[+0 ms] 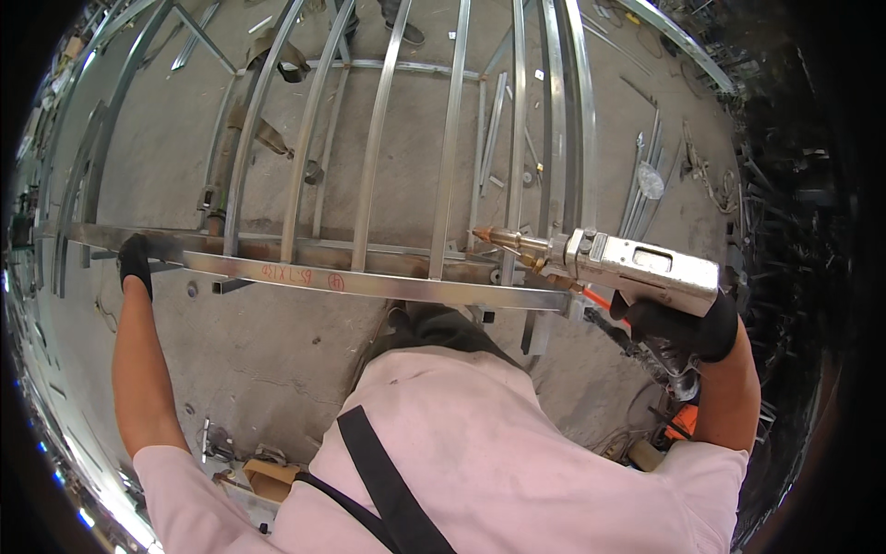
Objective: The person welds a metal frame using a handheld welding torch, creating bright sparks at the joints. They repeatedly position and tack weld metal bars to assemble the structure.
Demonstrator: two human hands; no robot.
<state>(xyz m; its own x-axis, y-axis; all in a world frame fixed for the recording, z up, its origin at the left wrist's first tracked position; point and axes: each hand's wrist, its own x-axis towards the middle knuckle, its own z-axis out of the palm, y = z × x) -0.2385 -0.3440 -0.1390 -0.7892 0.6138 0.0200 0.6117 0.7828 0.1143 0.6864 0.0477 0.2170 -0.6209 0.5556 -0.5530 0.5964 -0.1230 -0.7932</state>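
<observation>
A silver welding gun (651, 263) with a copper-coloured nozzle is in my right hand (678, 328), which wears a black glove and is closed round its handle. The nozzle points left, over the right part of a metal frame (378, 286) of square tubes. Over at the frame's left side, my left hand (136, 258), also in a black glove, is closed on the long front bar; its fingertips are partly hidden. Red handwritten marks show on that bar. Several parallel tubes (374, 148) run from it toward the far side.
Loose metal strips (646, 175) and scraps lie on the concrete floor to the right. At the far side is another person's shoe (406, 34). An orange-red object (683, 422) and cables lie low on the right. A brown box-like object (272, 480) sits at the lower left.
</observation>
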